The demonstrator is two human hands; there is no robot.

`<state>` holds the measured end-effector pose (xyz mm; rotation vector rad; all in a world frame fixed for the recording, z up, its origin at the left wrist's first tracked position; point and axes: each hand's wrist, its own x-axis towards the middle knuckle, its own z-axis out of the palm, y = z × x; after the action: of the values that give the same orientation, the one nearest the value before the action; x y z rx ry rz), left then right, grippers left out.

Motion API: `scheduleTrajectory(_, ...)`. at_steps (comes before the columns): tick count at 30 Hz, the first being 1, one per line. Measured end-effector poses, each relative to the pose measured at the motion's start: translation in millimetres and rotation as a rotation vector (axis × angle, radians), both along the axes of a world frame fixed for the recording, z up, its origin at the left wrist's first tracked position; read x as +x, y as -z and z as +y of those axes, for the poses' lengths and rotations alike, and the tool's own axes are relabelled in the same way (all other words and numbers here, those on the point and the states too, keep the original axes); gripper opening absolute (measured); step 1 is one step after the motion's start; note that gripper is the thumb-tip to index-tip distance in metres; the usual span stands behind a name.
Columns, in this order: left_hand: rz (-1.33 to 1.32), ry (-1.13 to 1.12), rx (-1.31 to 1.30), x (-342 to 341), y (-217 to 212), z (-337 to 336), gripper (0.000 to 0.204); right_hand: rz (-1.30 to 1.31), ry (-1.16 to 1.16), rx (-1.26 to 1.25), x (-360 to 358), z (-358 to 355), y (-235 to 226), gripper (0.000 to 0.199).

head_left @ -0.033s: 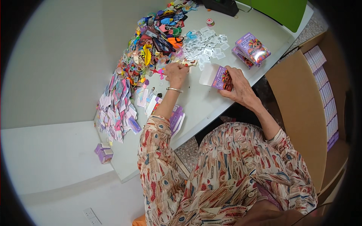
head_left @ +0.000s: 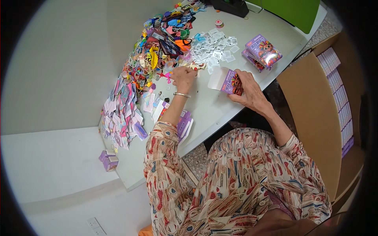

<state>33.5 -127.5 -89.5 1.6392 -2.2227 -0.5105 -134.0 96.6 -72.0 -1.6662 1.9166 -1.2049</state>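
Observation:
My right hand [head_left: 250, 90] is wrapped round a small purple printed box [head_left: 229, 83]. The box's white flap [head_left: 216, 78] stands out open toward the left. Close to the near edge of the trinket pile [head_left: 146, 65], my left hand [head_left: 184, 80] is held low over the table with its fingers curled together. Whatever those fingers hold, if anything, is hidden. A pink trinket [head_left: 168, 77] lies just left of that hand, and a small red piece shows by its fingertips. Flattened purple cartons [head_left: 184, 124] lie partly under my left forearm.
Small clear packets [head_left: 214, 46] are spread beyond my hands. Wrapped purple boxes [head_left: 264, 51] are stacked at the right. Pastel cards [head_left: 123, 112] are heaped at the left, near another purple box [head_left: 108, 160]. A large cardboard carton [head_left: 311, 118] with rows of boxes stands beside the table.

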Motion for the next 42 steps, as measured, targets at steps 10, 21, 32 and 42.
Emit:
scheduleTrajectory(10, 0.608, 0.160, 0.411, 22, -75, 32, 0.010, 0.234, 0.037, 0.152, 8, 7, -17, 0.076)
scheduleTrajectory(21, 0.237, 0.615, -0.227, -4, -60, 108, 0.010, 0.207, -0.003, 0.155, 10, 14, -21, 0.074)
scheduleTrajectory(32, 0.101, 0.684, -0.277, -28, -12, 40, 0.021, -0.015, 0.184, 0.138, -17, 29, -19, 0.076)
scheduleTrajectory(42, 0.066, 0.570, -0.205, -39, 3, 30, 0.013, -0.108, 0.200, 0.159, -21, 34, -22, 0.083)
